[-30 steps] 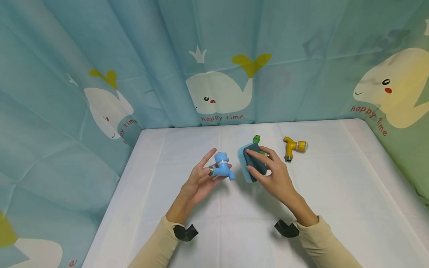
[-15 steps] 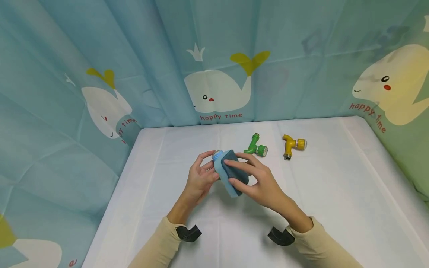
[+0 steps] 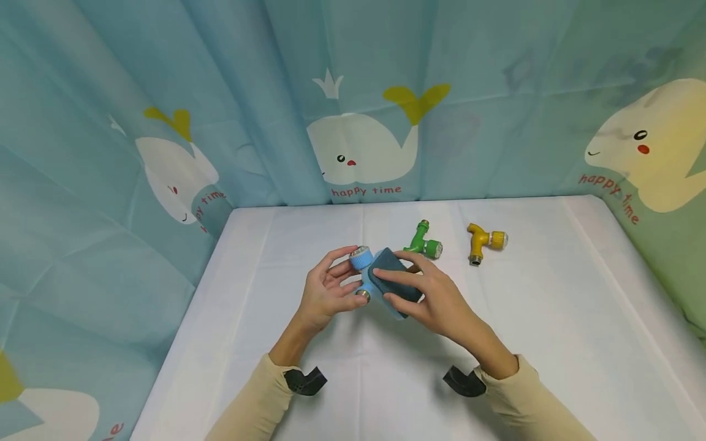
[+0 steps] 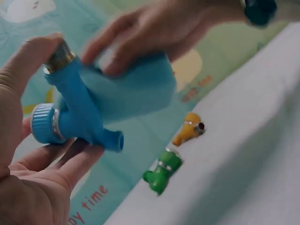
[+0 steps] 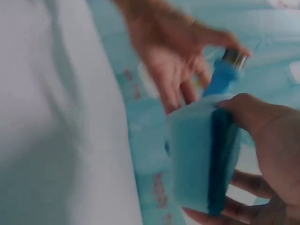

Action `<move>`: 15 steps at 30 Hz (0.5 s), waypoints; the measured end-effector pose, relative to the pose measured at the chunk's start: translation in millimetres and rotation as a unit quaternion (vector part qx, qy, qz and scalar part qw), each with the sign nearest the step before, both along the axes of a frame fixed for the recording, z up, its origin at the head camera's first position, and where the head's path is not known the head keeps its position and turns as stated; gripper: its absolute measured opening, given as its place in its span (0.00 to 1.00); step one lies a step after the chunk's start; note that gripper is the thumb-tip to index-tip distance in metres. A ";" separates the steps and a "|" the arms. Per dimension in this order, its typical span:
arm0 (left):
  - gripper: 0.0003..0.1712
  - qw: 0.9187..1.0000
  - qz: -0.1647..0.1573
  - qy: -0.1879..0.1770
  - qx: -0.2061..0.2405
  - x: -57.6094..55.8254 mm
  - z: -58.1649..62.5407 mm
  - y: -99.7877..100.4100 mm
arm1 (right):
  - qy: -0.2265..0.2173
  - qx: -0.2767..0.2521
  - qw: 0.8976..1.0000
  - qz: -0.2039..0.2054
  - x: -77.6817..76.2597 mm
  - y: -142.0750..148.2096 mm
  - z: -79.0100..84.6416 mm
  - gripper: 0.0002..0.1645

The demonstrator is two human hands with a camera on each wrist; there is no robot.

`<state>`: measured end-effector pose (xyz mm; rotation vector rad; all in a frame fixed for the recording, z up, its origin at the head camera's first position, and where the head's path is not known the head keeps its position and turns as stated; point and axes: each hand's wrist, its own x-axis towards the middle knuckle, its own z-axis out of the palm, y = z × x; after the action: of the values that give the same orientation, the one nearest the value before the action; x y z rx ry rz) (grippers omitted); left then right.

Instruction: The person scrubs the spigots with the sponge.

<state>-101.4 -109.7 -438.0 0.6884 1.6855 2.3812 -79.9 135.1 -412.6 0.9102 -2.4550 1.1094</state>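
Observation:
My left hand [image 3: 325, 291] holds a blue faucet [image 4: 77, 101] by its ends, thumb on the metal threaded inlet and fingers about the ribbed knob and body. In my right hand [image 3: 436, 294] is a two-layer sponge [image 3: 394, 275], light blue with a dark scouring side, pinched between thumb and fingers. The sponge's light face lies right against the faucet's body, overlapping its spout in the head view. Both are held up above the white table. In the right wrist view the sponge [image 5: 194, 154] hides most of the faucet, leaving its inlet end in sight.
Behind the hands, a green faucet [image 3: 421, 242] lies on the white-covered table [image 3: 551, 318]. To its right is a yellow faucet [image 3: 482, 242]. A blue-green curtain [image 3: 485, 110] printed with whales closes off the back and sides.
My right hand has brought the sponge leftward onto the blue faucet. My left hand has turned the faucet, so its inlet now points toward me. The green faucet has come into fuller view.

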 end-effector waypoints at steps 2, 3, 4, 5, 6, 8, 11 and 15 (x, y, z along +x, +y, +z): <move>0.56 1.000 0.004 -0.001 -0.002 0.9 -0.6 0.4 | 0.007 0.011 1.000 -0.021 -0.5 1.6 -2.5 0.27; 0.56 1.000 0.005 0.000 -0.001 1.4 -1.0 0.7 | 0.005 0.002 1.000 -0.019 -0.4 1.6 -4.2 0.27; 0.56 1.000 0.007 0.001 0.000 1.2 -1.3 0.5 | 0.003 -0.010 1.000 -0.013 -1.0 0.7 -5.3 0.27; 0.56 1.000 0.008 0.002 0.004 0.8 -1.3 0.4 | 0.002 -0.024 1.000 -0.006 -1.3 -0.4 -6.3 0.28; 0.57 1.000 0.007 0.002 0.008 0.8 -0.9 0.5 | 0.001 -0.037 0.999 0.001 -0.9 -1.5 -7.2 0.28; 0.57 1.000 0.002 -0.001 0.021 0.6 0.5 0.5 | -0.002 -0.045 0.999 0.005 -1.0 -2.9 -8.3 0.28; 0.57 0.999 -0.003 -0.012 0.039 -0.8 1.3 0.4 | 0.013 -0.019 0.999 -0.039 -5.3 -1.7 -9.9 0.27; 0.57 0.999 0.003 -0.017 0.041 -3.4 0.0 1.1 | 0.021 -0.043 0.998 -0.051 -7.5 -2.9 -10.3 0.29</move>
<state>-104.9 -108.6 -438.0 0.6503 1.5871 2.4637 -87.5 132.3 -422.9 0.7677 -2.3713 1.1382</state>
